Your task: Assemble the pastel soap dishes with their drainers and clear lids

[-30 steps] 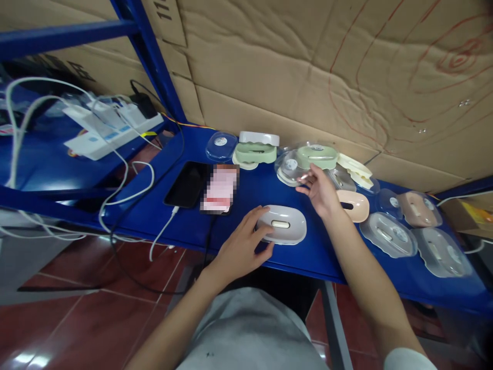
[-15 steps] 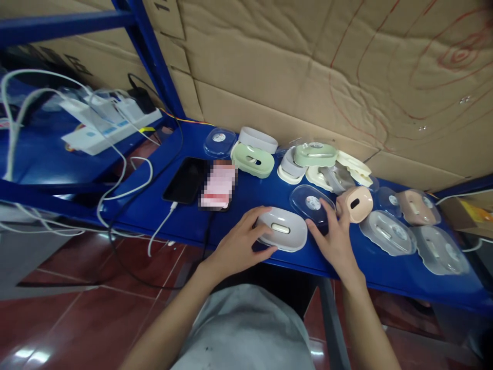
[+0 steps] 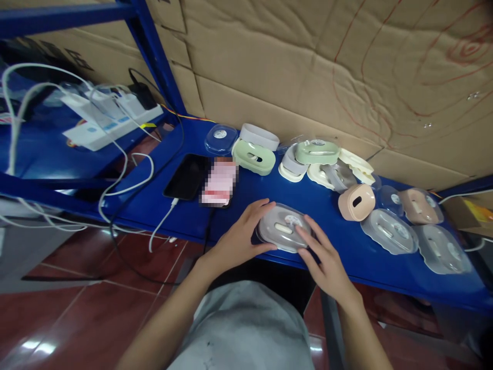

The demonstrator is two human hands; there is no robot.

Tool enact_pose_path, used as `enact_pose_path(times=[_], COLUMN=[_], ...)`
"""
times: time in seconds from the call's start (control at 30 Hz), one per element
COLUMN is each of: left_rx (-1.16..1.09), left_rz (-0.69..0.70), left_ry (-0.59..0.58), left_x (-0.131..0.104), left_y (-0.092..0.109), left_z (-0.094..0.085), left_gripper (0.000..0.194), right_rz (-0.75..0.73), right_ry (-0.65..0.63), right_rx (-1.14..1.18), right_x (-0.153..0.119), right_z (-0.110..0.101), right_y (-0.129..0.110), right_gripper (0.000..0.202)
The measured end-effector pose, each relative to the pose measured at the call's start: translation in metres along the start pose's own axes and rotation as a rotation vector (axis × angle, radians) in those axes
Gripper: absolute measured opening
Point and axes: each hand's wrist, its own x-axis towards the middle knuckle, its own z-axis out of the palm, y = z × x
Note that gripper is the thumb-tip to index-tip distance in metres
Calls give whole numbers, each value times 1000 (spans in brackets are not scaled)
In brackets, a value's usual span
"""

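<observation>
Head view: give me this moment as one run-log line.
left hand: around left end of grey dish; right hand: at its right end; clear lid: over dish

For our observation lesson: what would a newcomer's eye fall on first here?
First, the left hand and right hand at a grey case under a clear lid, near the blue table's front edge. Next, the uncovered peach case beyond, to the right. Behind everything stands cardboard, with curved red lines at upper right.
</observation>
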Motion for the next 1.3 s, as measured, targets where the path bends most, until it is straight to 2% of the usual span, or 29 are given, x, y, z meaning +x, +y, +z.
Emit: enact_pose_path(times=[0.2, 0.4, 0.6, 0.77, 0.97, 1.03, 1.1, 1.17, 1.23, 1.3], left_rx=[17, -15, 13, 64, 182, 259, 361, 461, 519, 590], left_rz=[-25, -18, -16, -25, 12, 74, 190, 356, 528, 638], left_ry=[-26, -30, -58, -100, -31, -24, -77, -159, -194, -240], left_x=[0, 1, 1, 0, 0, 12, 36, 72, 113, 148], left_y=[0, -2, 2, 6, 5, 13, 28, 46, 63, 75], left_z=[0, -1, -3, -2, 1, 6, 18, 41, 71, 100], left_gripper=[91, 81, 83, 75, 49, 43, 40, 42, 49, 57], right_rz=[-130, -141, -120, 30, 244, 282, 312, 345, 366, 352], right_ry=[38, 15, 60, 59, 186, 230, 275, 313, 353, 390], right_rx=[-114, -134, -122, -169, -342, -371, -399, -435, -464, -468], right_x=[0, -1, -7, -49, -121, -137, -148, -153, -154, -152], right_z=[12, 16, 13, -14, -62, -75, -84, -88, -89, -89], right_y=[-1, 4, 2, 10, 47, 62, 75, 86, 93, 99], right_gripper=[70, 79, 76, 67, 52, 51, 50, 51, 54, 56])
